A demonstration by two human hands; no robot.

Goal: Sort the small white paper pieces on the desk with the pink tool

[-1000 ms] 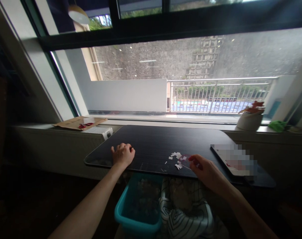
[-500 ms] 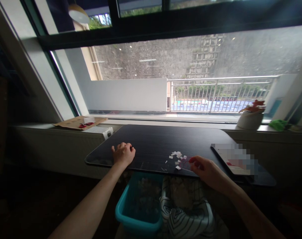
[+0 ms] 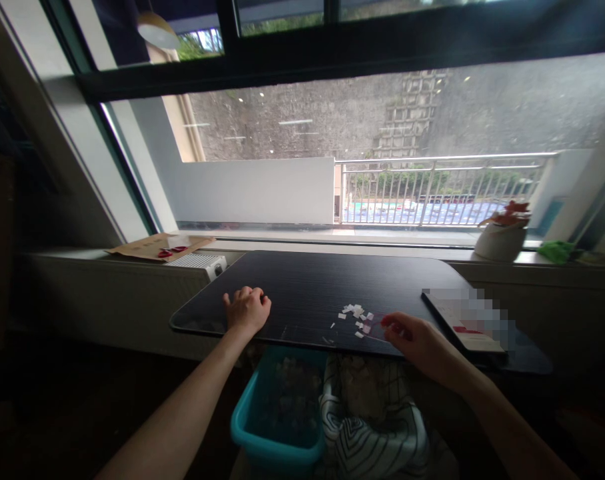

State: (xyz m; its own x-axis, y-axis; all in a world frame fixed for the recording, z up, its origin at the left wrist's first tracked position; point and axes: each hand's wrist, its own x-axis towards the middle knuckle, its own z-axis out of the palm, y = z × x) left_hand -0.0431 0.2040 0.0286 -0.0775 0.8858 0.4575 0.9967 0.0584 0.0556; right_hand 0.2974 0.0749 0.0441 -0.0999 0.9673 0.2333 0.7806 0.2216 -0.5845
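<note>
"Where are the hands?"

"Well apart, both over the near side of a dark table (image 3: 292,287). The left hand (image 3: 246,310) rests knuckles up, fingers curled; I can't tell whether anything is under it. The right hand (image 3: 407,333) has its fingertips at the edge of a thin, see-through pinkish piece (image 3: 375,327). Whether they're clamped on it or only touching, I can't make out."

"What lies around it?"

"White scraps (image 3: 357,311), scattered just left of those fingertips, a couple right by the clear edge. Below the table's near edge sits a teal bin (image 3: 277,453) with a pale jumble inside, and a striped cloth (image 3: 387,440) beside it."

"How would you handle things so slight?"

"Softly, I'd say. The clear piece looks flimsy, so a fingertip pinch at its rim should do, with the left hand brought over to steady it. The scraps look light enough to skid, so slow, low movements suit. I'd draw the nearest ones inward first; they could slip off the edge."
</note>
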